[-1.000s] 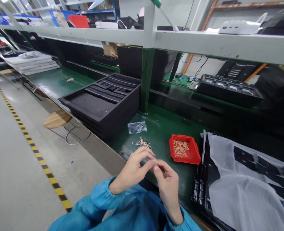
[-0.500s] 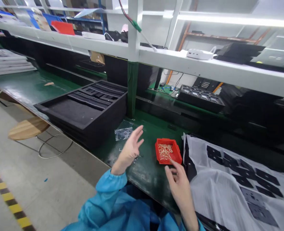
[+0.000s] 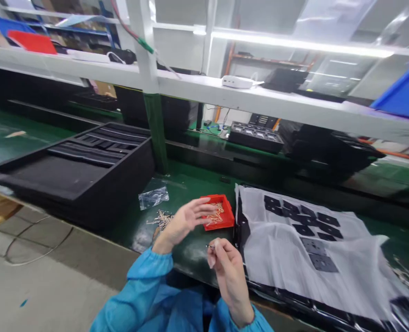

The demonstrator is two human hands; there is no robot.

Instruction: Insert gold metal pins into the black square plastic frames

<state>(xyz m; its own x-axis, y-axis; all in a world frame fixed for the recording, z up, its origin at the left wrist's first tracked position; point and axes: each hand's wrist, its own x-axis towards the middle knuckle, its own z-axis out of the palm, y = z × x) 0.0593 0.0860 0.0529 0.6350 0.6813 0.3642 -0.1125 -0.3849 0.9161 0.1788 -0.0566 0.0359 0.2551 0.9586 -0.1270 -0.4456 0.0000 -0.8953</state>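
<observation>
- Seen from the head camera: one person's two bare hands, in blue sleeves, raised over a green workbench point(image 3: 190, 256).
- Left hand point(image 3: 185, 224): open, fingers spread, empty, just beside one red tray point(image 3: 226, 216) of thin pins (too many to count).
- Right hand point(image 3: 229, 272): fingertips pinched on one thin pin point(image 3: 210, 247), near the bench edge.
- One loose heap of pins point(image 3: 161, 220) lies beside one clear plastic bag point(image 3: 153, 198).
- Further off: one black foam tray point(image 3: 69, 180), and one white sheet point(image 3: 294, 263) under black square pieces.
</observation>
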